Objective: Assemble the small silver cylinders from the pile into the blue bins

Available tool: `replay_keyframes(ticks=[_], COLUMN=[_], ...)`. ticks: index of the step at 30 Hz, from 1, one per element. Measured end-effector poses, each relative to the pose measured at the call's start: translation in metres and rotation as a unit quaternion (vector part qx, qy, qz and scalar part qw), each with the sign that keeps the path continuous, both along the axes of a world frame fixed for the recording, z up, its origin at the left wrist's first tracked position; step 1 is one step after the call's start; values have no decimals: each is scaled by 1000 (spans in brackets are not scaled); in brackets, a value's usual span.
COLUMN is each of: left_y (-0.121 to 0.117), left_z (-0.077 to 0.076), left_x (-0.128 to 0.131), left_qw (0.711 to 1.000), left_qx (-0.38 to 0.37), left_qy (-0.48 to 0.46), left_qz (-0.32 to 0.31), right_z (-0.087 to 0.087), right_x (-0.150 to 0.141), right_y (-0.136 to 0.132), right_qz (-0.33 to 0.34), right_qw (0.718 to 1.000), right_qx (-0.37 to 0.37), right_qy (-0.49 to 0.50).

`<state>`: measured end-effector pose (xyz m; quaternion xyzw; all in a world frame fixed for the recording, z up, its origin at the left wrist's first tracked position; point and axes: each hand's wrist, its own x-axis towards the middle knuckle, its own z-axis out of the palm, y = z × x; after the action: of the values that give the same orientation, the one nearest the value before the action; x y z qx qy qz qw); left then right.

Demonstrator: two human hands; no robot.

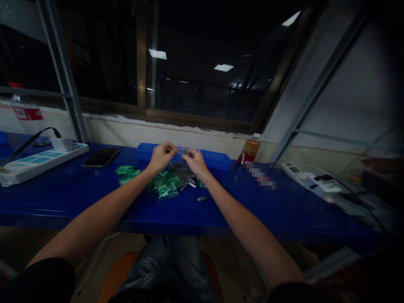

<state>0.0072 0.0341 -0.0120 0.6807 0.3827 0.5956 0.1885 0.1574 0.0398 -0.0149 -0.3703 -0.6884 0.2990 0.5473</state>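
Close together over the blue table, my left hand (pixel 163 156) and my right hand (pixel 195 162) are both closed in a pinch. Between their fingertips is a small clear plastic bag (pixel 181 149); its contents are too small and dim to make out. Under my hands lies a pile of small green plastic bags (pixel 166 185). Beside it, partly hidden by my right hand, are loose small metallic pieces (pixel 184 179). One small grey metallic piece (pixel 202 198) sits apart, near my right wrist. Behind my hands stand blue plastic bins (pixel 216 159).
A phone (pixel 101 157) and a white power strip (pixel 44 162) with a charger lie to the left. An orange drink bottle (pixel 250 150) stands at the back right, with another power strip (pixel 311 183) further right. A window and metal frame posts rise behind the table (pixel 240 214).
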Motion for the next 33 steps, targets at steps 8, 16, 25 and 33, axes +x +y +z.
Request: replay_keyframes(ticks=[8, 16, 25, 33], left_y=[5, -1, 5, -11], left_z=[-4, 0, -5, 6], left_x=[4, 8, 1, 6], left_qw=[997, 982, 987, 970], left_qx=[-61, -148, -145, -225], left_qy=[-47, -60, -15, -60], left_qz=[-31, -101, -73, -75], right_z=[3, 2, 3, 12], right_x=[-3, -1, 7, 12], right_y=[-3, 2, 4, -8], right_qz=[-24, -32, -61, -112], right_qw=[997, 994, 995, 957], right_qx=[-14, 12, 83, 233], right_qy=[76, 107, 19, -132])
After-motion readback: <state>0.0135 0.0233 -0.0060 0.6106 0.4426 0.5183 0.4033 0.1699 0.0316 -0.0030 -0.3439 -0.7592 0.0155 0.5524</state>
